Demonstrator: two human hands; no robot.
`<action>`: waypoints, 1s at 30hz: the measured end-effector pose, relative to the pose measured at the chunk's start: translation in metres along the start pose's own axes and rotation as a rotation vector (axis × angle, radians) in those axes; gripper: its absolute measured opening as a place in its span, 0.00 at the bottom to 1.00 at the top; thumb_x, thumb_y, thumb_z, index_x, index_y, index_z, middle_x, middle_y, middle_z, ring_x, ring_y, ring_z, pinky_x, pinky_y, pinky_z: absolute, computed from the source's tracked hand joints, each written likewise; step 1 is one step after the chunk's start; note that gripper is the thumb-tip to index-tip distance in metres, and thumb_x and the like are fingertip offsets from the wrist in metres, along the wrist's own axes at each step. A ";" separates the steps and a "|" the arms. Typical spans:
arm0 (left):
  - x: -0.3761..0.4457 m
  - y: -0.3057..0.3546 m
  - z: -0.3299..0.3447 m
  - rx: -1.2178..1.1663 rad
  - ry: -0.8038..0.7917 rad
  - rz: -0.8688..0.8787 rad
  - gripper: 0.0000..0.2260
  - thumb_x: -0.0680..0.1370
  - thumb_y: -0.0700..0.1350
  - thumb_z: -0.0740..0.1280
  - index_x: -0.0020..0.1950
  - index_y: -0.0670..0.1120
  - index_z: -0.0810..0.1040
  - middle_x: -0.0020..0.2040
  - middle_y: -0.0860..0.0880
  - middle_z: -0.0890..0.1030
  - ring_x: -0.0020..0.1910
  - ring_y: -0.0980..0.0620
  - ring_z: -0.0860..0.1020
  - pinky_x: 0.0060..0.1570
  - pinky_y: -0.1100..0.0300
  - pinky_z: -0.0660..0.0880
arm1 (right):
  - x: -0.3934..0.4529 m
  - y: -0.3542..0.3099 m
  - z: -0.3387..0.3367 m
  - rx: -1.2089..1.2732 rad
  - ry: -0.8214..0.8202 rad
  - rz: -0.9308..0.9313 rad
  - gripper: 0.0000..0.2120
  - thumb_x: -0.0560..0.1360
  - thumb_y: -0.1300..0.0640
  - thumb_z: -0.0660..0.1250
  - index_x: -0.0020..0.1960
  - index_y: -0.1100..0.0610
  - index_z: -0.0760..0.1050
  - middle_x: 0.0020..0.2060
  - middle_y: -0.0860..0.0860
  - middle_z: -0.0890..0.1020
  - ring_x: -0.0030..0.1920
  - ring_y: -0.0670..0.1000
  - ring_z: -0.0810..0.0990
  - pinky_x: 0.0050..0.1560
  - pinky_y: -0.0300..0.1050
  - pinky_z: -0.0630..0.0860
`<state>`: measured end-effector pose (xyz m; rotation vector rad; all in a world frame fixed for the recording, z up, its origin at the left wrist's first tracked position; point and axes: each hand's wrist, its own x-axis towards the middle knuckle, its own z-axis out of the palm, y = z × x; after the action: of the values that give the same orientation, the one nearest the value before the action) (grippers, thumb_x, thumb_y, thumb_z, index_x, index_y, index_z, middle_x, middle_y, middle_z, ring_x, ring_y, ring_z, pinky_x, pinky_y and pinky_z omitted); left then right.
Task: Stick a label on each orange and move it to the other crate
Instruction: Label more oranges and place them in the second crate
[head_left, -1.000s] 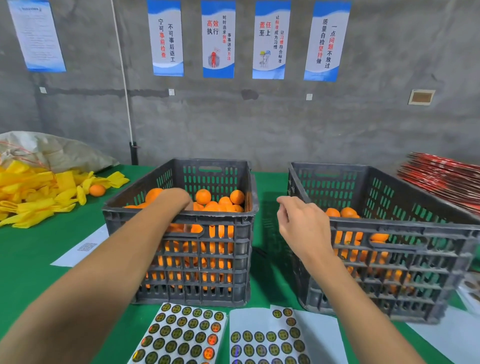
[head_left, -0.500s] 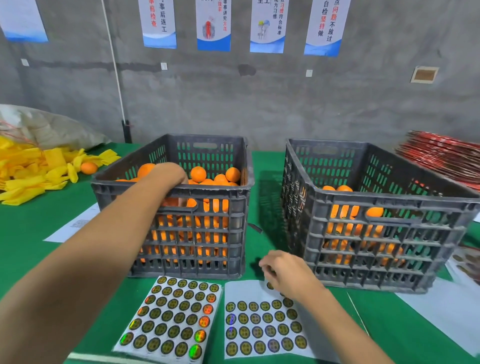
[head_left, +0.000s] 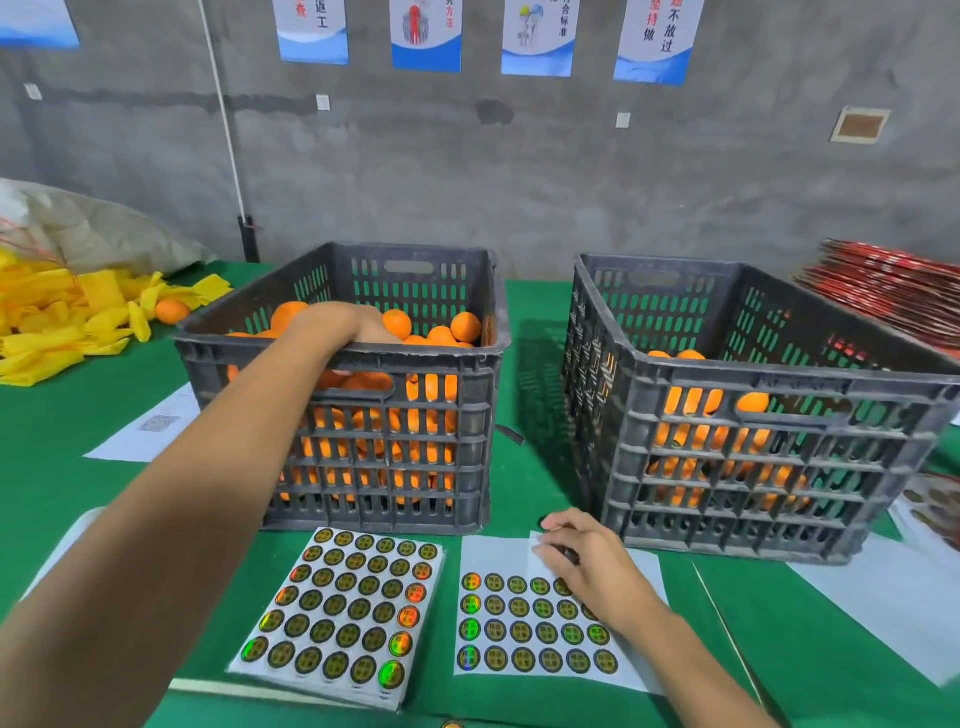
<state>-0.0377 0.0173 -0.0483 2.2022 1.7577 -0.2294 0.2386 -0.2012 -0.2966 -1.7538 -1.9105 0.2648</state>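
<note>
Two dark slatted crates stand side by side on the green table. The left crate (head_left: 447, 358) is heaped with oranges (head_left: 465, 326); the right crate (head_left: 779, 382) holds fewer oranges (head_left: 691, 356). My left hand (head_left: 348, 325) reaches over the left crate's front rim, fingers curled down on an orange, partly hidden by the rim. Two sheets of round shiny labels lie in front: a full sheet (head_left: 358, 597) and a partly used sheet (head_left: 519, 629). My right hand (head_left: 587, 566) rests on the used sheet, fingertips pinched on a dark label at its top row.
Yellow foam nets (head_left: 62, 317) and a loose orange (head_left: 171, 310) lie at the far left beside a pale sack (head_left: 104, 228). A stack of red sheets (head_left: 893, 280) sits at the far right. White papers (head_left: 883, 592) lie in front of the right crate.
My right hand dropped from the gap between the crates onto the used label sheet and pinched at a label. My left hand stayed in the left crate. The view tilted down.
</note>
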 end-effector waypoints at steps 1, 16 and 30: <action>0.001 0.000 0.000 -0.010 0.012 0.004 0.24 0.74 0.65 0.70 0.50 0.43 0.81 0.48 0.44 0.86 0.47 0.44 0.85 0.58 0.44 0.81 | -0.001 0.000 -0.001 -0.056 0.017 0.002 0.20 0.81 0.44 0.65 0.63 0.57 0.82 0.60 0.42 0.75 0.61 0.42 0.74 0.67 0.45 0.72; 0.016 -0.005 0.002 -0.058 0.079 0.029 0.32 0.68 0.73 0.71 0.52 0.46 0.73 0.46 0.49 0.79 0.45 0.46 0.81 0.43 0.52 0.75 | -0.004 -0.012 0.006 0.180 0.016 0.111 0.16 0.77 0.44 0.73 0.60 0.51 0.85 0.46 0.44 0.76 0.51 0.45 0.75 0.56 0.43 0.72; 0.013 -0.007 0.003 -0.110 0.084 0.027 0.38 0.63 0.73 0.72 0.57 0.45 0.73 0.51 0.47 0.80 0.48 0.45 0.82 0.52 0.47 0.79 | 0.000 -0.017 0.004 0.464 0.014 0.288 0.04 0.73 0.47 0.78 0.46 0.46 0.87 0.45 0.49 0.78 0.43 0.48 0.78 0.50 0.50 0.78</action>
<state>-0.0410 0.0297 -0.0565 2.1845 1.7384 -0.0336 0.2214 -0.2026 -0.2920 -1.6885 -1.4314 0.7340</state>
